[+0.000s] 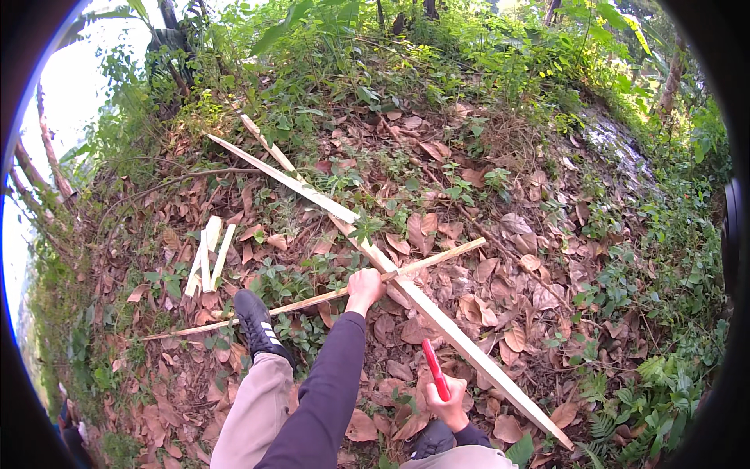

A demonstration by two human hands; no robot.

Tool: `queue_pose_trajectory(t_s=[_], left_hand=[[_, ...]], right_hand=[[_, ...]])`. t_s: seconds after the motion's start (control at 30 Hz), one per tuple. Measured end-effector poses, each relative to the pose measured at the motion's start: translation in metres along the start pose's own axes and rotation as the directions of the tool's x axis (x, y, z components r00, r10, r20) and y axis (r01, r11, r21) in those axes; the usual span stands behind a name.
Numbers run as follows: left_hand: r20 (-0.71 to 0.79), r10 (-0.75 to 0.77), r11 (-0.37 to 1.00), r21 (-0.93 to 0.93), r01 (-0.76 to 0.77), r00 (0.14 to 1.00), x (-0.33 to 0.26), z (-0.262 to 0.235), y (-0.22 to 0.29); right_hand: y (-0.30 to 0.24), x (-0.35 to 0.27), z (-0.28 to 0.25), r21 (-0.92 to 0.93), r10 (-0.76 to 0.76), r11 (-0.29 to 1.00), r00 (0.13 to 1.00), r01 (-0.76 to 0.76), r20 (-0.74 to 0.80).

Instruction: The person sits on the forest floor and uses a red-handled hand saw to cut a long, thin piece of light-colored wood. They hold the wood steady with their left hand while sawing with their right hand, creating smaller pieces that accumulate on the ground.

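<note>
**Two sticks crossed on a leafy slope**

A thin stick [312,301] runs from near left to far right, crossing a broader pale slat [437,320] that slants from far left to near right. The left hand [364,286] has its fingers wrapped around the thin stick just beside the crossing. The right hand [447,406], nearer, grips a red-handled tool [435,369] upright. Dry leaves [516,281] lie open to the right; short split pieces [207,254] and a black shoe [256,322] crowd the left.
</note>
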State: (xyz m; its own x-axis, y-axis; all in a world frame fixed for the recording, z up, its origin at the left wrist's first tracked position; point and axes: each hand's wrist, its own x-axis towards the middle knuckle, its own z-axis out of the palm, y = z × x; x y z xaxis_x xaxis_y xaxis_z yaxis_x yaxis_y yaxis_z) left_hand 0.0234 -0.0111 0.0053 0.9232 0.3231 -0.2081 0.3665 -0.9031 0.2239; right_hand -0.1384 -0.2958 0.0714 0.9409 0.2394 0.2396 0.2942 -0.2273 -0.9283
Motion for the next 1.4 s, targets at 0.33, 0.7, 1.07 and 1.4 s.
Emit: queue_pose_trajectory(t_s=[0.33, 0.7, 1.07, 1.4], left_hand=[[0.019, -0.027, 1.0, -0.012, 0.027, 0.999, -0.003, -0.006, -0.01], [-0.005, 0.003, 1.0, 0.025, -0.003, 1.0, 0.003, -0.004, -0.011], [-0.012, 0.019, 1.0, -0.011, -0.019, 1.0, -0.008, 0.01, -0.008], [-0.081, 0.043, 0.999, -0.015, -0.044, 0.996, -0.003, 0.003, -0.008]], right_hand=[[0.023, 0.052, 0.045, -0.024, 0.023, 0.999, 0.998, -0.021, 0.054], [0.029, 0.083, 0.062, -0.003, 0.062, 0.998, 0.997, -0.062, 0.05], [0.031, 0.085, 0.065, -0.02, -0.004, 1.0, 1.0, 0.004, -0.003], [0.008, 0.041, 0.032, 0.089, 0.077, 0.993, 0.997, -0.077, 0.005]])
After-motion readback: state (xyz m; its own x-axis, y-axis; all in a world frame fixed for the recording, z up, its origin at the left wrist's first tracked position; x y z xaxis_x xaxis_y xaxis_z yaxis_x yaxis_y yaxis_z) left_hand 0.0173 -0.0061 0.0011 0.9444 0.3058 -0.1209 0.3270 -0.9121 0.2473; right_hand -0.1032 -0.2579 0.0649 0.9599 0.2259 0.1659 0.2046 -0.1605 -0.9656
